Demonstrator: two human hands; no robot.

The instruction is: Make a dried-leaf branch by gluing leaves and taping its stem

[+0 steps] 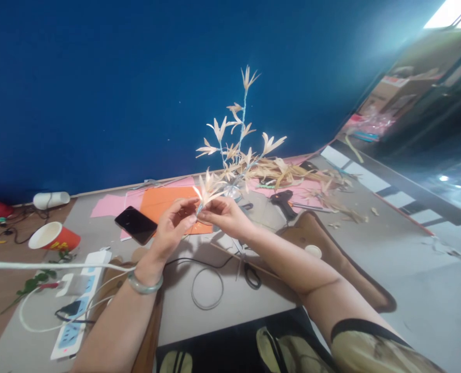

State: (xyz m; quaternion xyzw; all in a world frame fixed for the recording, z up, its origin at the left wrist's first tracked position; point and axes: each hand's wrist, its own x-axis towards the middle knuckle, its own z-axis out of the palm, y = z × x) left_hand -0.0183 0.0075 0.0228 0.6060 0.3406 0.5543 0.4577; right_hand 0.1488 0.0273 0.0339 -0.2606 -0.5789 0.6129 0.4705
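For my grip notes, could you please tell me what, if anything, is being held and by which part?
A pale flower, held at its bluish base, just below the bloom, by the fingers of the left hand and right hand.

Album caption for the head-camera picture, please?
Left hand and right hand hold a pale pointed-petalled flower before a blue-stemmed spray of similar flowers.

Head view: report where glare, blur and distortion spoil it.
Head view, upper right: bright patch blown out to white, haze spilling over the blue wall; head view, right: cardboard box soft; head view, lower right: right forearm apparently stretched; head view, centre: held flower pale, its petals nearly washed out.
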